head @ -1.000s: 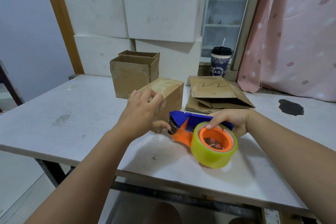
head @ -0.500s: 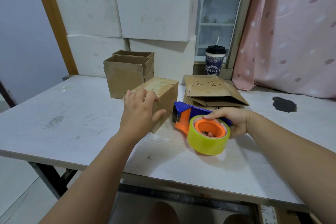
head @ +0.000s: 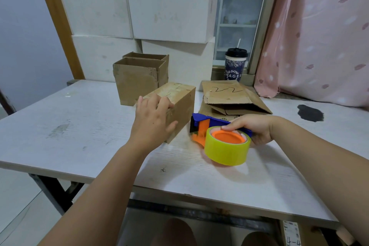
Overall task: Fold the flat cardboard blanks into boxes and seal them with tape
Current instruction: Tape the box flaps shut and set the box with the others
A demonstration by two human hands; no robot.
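Note:
A closed brown cardboard box [head: 179,104] lies on the white table [head: 69,126], its near end pointing at me. My left hand [head: 152,120] rests on that near end, fingers on the top edge and thumb against the right side. Just right of the box, my right hand [head: 253,128] grips a blue and orange tape dispenser [head: 201,126] carrying a yellow-green tape roll [head: 227,152]. The dispenser's front end sits a little apart from the box's right side. A pile of flat cardboard blanks [head: 229,96], marked 2-2, lies behind the dispenser.
Two open-topped cardboard boxes [head: 137,78] stand behind the closed box. White cartons [head: 139,6] are stacked at the back. A dark lidded cup with a straw [head: 234,64] stands on the sill, and a pink curtain [head: 319,36] hangs at the right. A black stain [head: 310,113] marks the table.
My right hand drew the tape dispenser back to the right, away from the box's near end. My left hand stayed on the box, the thumb now against its side.

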